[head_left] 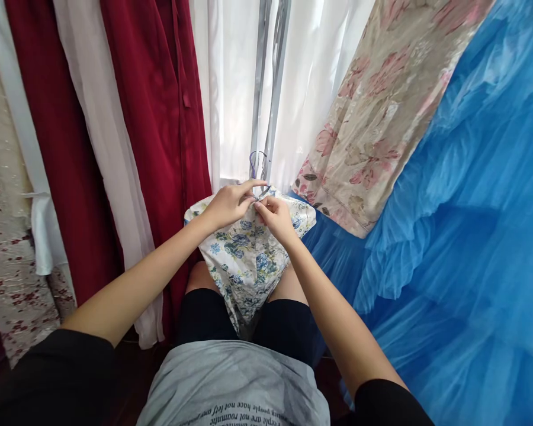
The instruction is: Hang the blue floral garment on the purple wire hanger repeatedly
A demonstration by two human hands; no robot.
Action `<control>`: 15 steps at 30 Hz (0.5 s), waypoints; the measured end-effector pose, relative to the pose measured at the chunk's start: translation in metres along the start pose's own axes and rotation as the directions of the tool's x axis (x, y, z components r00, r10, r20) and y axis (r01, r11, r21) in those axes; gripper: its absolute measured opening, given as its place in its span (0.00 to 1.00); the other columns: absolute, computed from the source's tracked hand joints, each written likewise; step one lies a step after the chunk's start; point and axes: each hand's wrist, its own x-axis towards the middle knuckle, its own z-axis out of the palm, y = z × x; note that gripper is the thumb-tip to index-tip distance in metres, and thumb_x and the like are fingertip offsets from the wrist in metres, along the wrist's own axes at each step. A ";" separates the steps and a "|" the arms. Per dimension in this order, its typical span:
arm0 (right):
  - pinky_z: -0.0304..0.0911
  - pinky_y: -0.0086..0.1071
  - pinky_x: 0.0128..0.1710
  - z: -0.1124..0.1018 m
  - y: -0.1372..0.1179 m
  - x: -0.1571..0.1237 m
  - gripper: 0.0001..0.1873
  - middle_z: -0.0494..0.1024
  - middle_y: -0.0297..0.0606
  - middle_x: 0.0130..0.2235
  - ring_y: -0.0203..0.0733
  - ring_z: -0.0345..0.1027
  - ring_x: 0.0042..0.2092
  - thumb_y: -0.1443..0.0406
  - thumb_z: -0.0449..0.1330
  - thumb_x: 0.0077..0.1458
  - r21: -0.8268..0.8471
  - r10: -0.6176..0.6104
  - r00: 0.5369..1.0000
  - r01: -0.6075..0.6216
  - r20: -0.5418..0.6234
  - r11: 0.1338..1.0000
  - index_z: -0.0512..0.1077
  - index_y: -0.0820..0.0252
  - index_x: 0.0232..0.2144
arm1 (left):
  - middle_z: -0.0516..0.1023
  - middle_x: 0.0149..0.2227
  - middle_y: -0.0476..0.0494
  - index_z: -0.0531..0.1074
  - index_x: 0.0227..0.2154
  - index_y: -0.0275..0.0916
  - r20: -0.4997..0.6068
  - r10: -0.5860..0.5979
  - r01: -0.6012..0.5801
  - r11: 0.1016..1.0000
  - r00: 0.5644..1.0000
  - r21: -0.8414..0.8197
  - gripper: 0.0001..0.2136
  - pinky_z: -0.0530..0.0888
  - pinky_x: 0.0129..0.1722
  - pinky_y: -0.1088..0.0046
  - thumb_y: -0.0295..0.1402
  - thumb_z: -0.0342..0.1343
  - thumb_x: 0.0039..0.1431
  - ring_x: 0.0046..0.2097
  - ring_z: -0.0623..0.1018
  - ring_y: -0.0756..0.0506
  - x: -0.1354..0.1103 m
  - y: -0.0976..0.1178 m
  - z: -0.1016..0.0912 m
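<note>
A white garment with a blue and green floral print [244, 248] hangs in front of my knees, its lower part narrowing between my thighs. At its top middle edge, my left hand [228, 204] pinches with the thumb while the index finger stretches out to the right. My right hand [274, 216] pinches the same spot from the right, the fingertips of both hands nearly touching. A small dark strip shows between the fingers; what it is I cannot make out. Just above my hands a thin purple loop [258, 158], perhaps a hanger hook, stands up.
Dark red fabric [151, 106] and pale sheer cloth [93, 118] hang on the left. Behind the hands are a white curtain [235, 77] and grey ribbon-like strips [270, 89]. A beige floral dress [373, 124] and a large blue tulle skirt [479, 248] fill the right.
</note>
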 end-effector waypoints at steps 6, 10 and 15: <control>0.47 0.29 0.24 0.003 0.028 -0.013 0.14 0.60 0.27 0.18 0.33 0.51 0.23 0.63 0.58 0.48 -0.124 0.104 0.994 -0.107 -0.032 0.987 0.59 0.55 0.17 | 0.79 0.34 0.49 0.70 0.56 0.41 -0.260 -0.135 0.106 0.987 0.956 -0.125 0.22 0.75 0.43 0.71 0.24 0.54 0.59 0.38 0.80 0.46 0.006 -0.017 0.005; 0.45 0.29 0.24 0.005 0.047 -0.031 0.13 0.57 0.26 0.18 0.32 0.49 0.22 0.65 0.56 0.45 -0.095 0.139 0.990 -0.137 0.015 0.986 0.56 0.55 0.15 | 0.78 0.38 0.46 0.68 0.53 0.39 -0.507 -0.362 0.180 0.910 0.782 -0.373 0.22 0.76 0.40 0.74 0.25 0.57 0.54 0.38 0.80 0.48 -0.002 -0.077 -0.013; 0.44 0.28 0.23 0.022 0.046 -0.049 0.13 0.55 0.25 0.18 0.31 0.47 0.22 0.62 0.56 0.46 -0.019 0.143 0.990 -0.143 0.003 0.989 0.56 0.55 0.17 | 0.76 0.35 0.47 0.66 0.46 0.38 -0.613 -0.735 0.242 0.676 0.292 -0.696 0.21 0.76 0.37 0.75 0.23 0.57 0.46 0.36 0.79 0.48 -0.055 -0.155 -0.015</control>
